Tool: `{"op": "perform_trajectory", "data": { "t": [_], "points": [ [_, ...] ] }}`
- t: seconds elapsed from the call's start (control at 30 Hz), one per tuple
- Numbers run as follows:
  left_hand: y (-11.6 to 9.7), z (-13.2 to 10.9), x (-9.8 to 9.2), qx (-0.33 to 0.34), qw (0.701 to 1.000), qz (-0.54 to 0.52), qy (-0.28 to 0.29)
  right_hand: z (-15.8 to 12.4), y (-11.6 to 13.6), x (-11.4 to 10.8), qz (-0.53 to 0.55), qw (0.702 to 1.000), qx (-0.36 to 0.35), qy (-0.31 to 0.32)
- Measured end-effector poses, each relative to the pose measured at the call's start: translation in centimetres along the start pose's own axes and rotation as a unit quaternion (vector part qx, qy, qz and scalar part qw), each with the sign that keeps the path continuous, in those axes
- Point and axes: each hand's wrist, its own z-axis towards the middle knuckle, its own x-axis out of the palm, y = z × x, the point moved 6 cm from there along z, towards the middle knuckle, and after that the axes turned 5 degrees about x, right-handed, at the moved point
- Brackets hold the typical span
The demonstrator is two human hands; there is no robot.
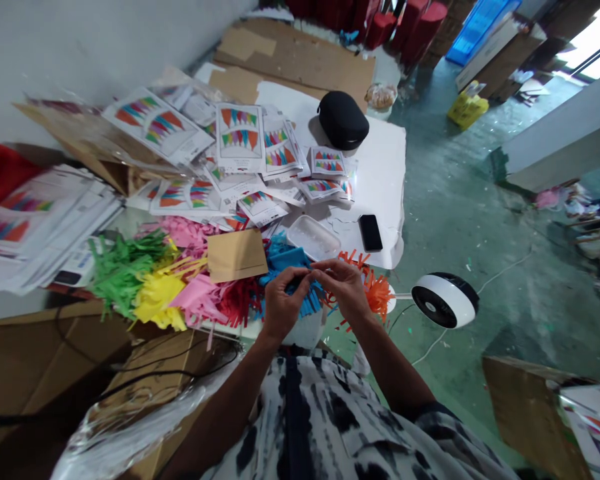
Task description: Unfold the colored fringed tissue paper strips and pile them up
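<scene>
left hand [286, 305] and right hand [343, 290] closed in a pinching grip on blue paper fringe [306, 303], orange paper fringe [377, 295] just right of the grip, brown envelope [237, 255] and white plastic tray [313, 238] beyond it

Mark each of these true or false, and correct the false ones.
1. The left hand and right hand both touch a blue paper fringe. True.
2. The right hand holds a black phone. False: the phone lies on a white sheet, apart from both hands.
3. A green paper fringe, yellow paper fringe and pink paper fringe lie to the left of the hands in view. True.
4. A white foam tray sits on the floor. False: it lies on the white sheet, near the phone.
5. An orange paper fringe lies to the right of the right hand in view. True.
</scene>
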Motion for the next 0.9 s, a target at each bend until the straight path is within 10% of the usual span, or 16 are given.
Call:
{"op": "perform_trajectory", "data": {
  "t": [0.9],
  "points": [
    [1.7,-0.8,-0.8,-0.03,0.994,-0.058,0.085,-3.5,-2.9,1.1,0.031,0.994,-0.021,-0.107]
  ]
}}
